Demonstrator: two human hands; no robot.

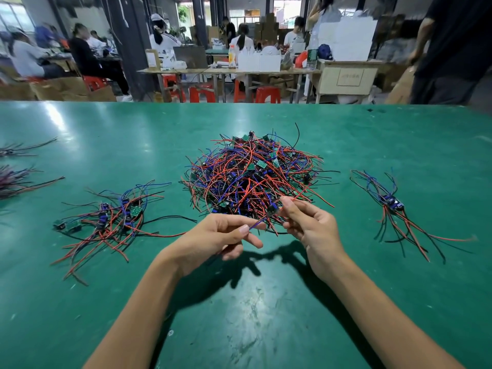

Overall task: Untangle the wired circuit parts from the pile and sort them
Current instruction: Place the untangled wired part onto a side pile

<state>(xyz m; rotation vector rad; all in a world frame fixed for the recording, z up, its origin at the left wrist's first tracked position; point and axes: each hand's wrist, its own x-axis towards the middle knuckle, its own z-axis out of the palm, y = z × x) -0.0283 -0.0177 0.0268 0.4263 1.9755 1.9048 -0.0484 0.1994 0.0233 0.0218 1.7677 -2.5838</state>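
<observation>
A big tangled pile [253, 174] of red, blue and black wires with small green circuit boards lies mid-table. Just in front of it, my left hand [221, 235] pinches the end of a blue wire [257, 224] between thumb and forefinger. That wire runs up to a small dark part [271, 209] at the pile's near edge. My right hand [308, 222] pinches a red wire [298, 195] beside that part, fingers curled. A sorted group of wired parts [114, 219] lies to the left, a smaller one [394, 209] to the right.
More dark wire bundles [16, 177] lie at the far left edge of the green table [239, 302]. Beyond the far edge are red stools [267, 94], workbenches and several seated people; a person in black [452, 49] stands at the right.
</observation>
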